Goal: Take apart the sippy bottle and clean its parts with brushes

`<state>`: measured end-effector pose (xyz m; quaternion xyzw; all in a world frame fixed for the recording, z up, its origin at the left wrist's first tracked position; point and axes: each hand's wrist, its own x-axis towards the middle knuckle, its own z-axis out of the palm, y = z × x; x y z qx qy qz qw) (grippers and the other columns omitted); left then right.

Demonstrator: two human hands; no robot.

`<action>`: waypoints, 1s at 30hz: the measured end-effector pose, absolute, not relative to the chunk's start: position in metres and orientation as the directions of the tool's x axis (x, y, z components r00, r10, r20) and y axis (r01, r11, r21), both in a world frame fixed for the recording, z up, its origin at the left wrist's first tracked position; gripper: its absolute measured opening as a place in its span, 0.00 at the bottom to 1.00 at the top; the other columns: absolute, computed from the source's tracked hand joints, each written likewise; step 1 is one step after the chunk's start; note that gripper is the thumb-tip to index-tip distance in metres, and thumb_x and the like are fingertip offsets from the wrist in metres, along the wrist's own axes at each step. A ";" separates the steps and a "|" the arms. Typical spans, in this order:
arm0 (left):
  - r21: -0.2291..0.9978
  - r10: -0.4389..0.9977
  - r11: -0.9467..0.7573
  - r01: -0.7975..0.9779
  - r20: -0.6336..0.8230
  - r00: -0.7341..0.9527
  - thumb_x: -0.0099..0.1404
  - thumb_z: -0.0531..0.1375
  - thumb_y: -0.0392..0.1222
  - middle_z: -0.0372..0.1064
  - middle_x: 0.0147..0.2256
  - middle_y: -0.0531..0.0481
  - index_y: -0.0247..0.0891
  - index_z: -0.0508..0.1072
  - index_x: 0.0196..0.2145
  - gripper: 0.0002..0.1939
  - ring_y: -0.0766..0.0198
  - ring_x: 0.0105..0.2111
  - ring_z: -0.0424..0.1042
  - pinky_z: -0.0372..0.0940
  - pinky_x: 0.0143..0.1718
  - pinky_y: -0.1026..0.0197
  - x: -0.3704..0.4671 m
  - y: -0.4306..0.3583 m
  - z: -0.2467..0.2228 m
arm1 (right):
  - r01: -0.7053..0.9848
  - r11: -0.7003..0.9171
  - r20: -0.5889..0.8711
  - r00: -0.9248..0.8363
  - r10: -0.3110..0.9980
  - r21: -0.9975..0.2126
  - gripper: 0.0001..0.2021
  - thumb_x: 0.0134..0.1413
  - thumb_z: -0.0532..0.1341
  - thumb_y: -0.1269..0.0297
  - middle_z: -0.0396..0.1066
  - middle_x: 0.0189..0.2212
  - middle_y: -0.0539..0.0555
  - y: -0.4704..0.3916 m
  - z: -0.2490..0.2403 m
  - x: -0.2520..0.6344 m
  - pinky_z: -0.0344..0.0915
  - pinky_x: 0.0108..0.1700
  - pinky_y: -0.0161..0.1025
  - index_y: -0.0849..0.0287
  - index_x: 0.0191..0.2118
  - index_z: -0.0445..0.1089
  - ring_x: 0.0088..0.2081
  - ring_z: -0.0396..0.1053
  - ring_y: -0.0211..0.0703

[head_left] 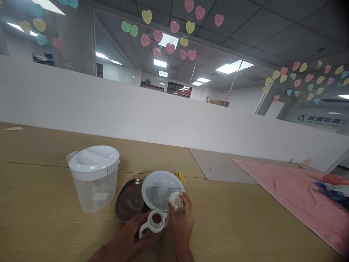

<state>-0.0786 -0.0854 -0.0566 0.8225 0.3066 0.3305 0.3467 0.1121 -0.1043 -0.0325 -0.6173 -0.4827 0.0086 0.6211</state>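
My left hand (132, 234) is closed around a clear container with a white collar and side handle (153, 230). Its round mouth faces up, uncovered. In my right hand (182, 222) is a white round cap (174, 198) with a clear, ridged part on it, pinched between thumb and fingers. The cap is above the near right rim of a white bowl (148, 182), just beyond both hands. A small translucent piece (163, 194) lies inside the bowl; its kind is hard to make out. Left of the bowl is a dark metal tray (128, 203).
A large translucent pitcher with a white lid (94, 182) stands on the wooden table (231, 225) at the left. Something yellow (180, 177) sits behind the bowl. A pink cloth (294, 189) covers the right side. A white wall (136, 116) with glass above closes off the back.
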 end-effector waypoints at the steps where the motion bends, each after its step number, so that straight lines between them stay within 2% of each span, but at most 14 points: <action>1: 0.773 0.732 -0.572 0.275 0.329 0.597 0.57 0.62 0.54 0.67 0.51 0.44 0.46 0.62 0.57 0.32 0.50 0.49 0.68 0.63 0.51 0.52 -0.079 -0.086 -0.056 | 0.605 0.230 0.604 0.537 0.589 -0.762 0.17 0.49 0.61 0.53 0.66 0.46 0.61 -0.104 -0.032 0.112 0.64 0.45 0.43 0.58 0.42 0.67 0.47 0.66 0.51; 5: 0.784 0.747 -0.548 0.292 0.301 0.593 0.57 0.63 0.52 0.67 0.51 0.45 0.47 0.62 0.57 0.31 0.51 0.48 0.68 0.63 0.50 0.52 -0.079 -0.088 -0.054 | 0.631 0.183 0.597 0.541 0.592 -0.754 0.16 0.50 0.60 0.53 0.65 0.43 0.59 -0.104 -0.034 0.114 0.65 0.41 0.41 0.57 0.42 0.68 0.43 0.67 0.50; 16: 0.772 0.740 -0.565 0.292 0.317 0.593 0.57 0.61 0.56 0.67 0.52 0.44 0.46 0.62 0.57 0.32 0.50 0.49 0.68 0.64 0.50 0.52 -0.079 -0.087 -0.053 | 0.601 0.232 0.589 0.504 0.632 -0.764 0.21 0.55 0.56 0.55 0.67 0.48 0.60 -0.104 -0.035 0.111 0.63 0.47 0.45 0.59 0.52 0.62 0.48 0.66 0.50; 25: 0.777 0.742 -0.558 0.291 0.311 0.593 0.57 0.61 0.56 0.68 0.51 0.45 0.47 0.62 0.57 0.32 0.52 0.48 0.69 0.64 0.50 0.53 -0.079 -0.087 -0.051 | 0.758 0.340 0.774 0.324 0.544 -0.556 0.12 0.56 0.56 0.64 0.66 0.49 0.60 -0.104 -0.035 0.116 0.62 0.48 0.47 0.58 0.46 0.66 0.50 0.63 0.49; 28: 0.770 0.732 -0.570 0.287 0.318 0.602 0.58 0.60 0.57 0.67 0.52 0.44 0.46 0.61 0.58 0.32 0.51 0.49 0.68 0.63 0.51 0.52 -0.079 -0.086 -0.054 | 0.764 0.326 0.778 0.341 0.528 -0.557 0.12 0.55 0.57 0.63 0.65 0.48 0.61 -0.104 -0.033 0.115 0.63 0.47 0.47 0.58 0.44 0.67 0.49 0.63 0.50; 30: 0.763 0.730 -0.575 0.295 0.316 0.606 0.58 0.60 0.57 0.67 0.52 0.44 0.46 0.60 0.58 0.33 0.51 0.50 0.67 0.63 0.51 0.52 -0.079 -0.085 -0.055 | 0.737 0.314 0.754 0.386 0.532 -0.599 0.12 0.55 0.57 0.60 0.64 0.47 0.61 -0.105 -0.031 0.113 0.63 0.46 0.46 0.59 0.43 0.68 0.48 0.64 0.50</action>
